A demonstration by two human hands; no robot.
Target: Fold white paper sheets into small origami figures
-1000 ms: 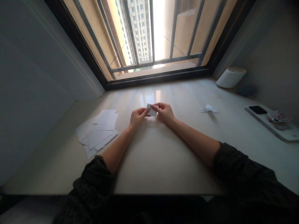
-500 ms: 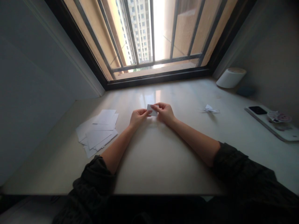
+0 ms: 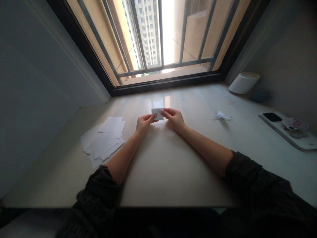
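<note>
A small folded white paper (image 3: 157,113) is held just above the pale tabletop (image 3: 163,165), near its middle. My left hand (image 3: 143,123) pinches the paper's lower left edge with thumb and fingers closed. My right hand (image 3: 174,118) pinches its right edge, fingers curled. Both forearms stretch forward from dark sleeves and rest on the table.
A loose pile of white sheets (image 3: 104,140) lies to the left. A small folded paper figure (image 3: 222,115) sits to the right. Farther right are a white roll (image 3: 244,82), a dark pad (image 3: 259,96) and a white tray (image 3: 288,130) with a phone. A barred window (image 3: 160,39) stands behind.
The small paper has risen slightly and turned more face-on between my fingers. Both hands stayed in nearly the same place.
</note>
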